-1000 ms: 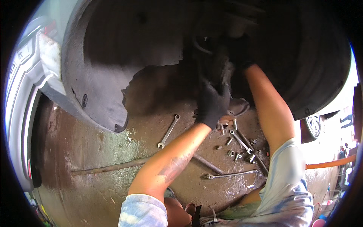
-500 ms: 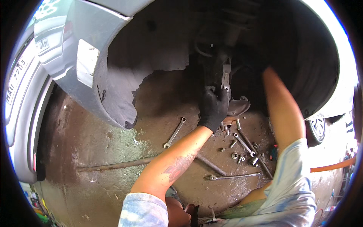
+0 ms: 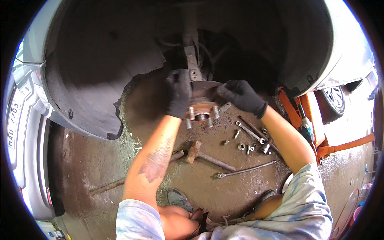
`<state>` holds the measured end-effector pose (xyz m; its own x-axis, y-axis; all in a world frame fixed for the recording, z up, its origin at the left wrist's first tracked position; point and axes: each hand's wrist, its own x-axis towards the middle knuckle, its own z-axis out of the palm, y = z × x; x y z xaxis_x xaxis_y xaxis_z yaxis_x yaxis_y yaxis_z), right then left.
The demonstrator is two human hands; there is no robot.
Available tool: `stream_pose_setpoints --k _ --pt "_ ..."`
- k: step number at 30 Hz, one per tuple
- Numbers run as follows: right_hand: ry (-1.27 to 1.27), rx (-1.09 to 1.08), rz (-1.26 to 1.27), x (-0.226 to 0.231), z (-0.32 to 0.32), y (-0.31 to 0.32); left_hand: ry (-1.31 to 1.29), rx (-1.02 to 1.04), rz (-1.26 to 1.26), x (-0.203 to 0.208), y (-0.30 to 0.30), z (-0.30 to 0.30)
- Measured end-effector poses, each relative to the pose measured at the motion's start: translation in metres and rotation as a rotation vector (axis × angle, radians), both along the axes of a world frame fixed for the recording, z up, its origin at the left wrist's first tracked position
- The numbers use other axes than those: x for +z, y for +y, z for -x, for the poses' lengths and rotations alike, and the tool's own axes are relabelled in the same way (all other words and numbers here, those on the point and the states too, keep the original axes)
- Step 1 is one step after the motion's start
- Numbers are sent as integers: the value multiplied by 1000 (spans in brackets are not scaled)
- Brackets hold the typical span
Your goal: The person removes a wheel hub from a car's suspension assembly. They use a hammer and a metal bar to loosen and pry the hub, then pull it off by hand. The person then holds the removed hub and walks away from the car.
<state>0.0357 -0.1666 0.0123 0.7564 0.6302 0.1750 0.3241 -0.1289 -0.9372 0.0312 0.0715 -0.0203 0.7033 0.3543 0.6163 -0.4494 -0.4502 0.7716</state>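
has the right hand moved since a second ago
Yes. The right hand has come down out of the dark wheel arch and now grips the right side of the wheel hub, level with the left hand.

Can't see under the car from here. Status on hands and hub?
Both gloved hands on the wheel hub: left hand, right hand. Hammer and wrenches on floor below.

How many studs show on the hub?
4: on the hub held between the left hand and right hand, studs at left, lower left, lower right, right. Any more may be hidden.
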Motion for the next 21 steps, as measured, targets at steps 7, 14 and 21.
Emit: stream_pose_setpoints --k 7,14,21 --pt "-601 -274 290 25 43 62 95 -105 185 -12 84 18" --pt "-613 -255 417 22 46 80 312 -467 948 -11 90 24" --pt "-713 -184 61 2 -4 -12 76 193 362 29 50 56"
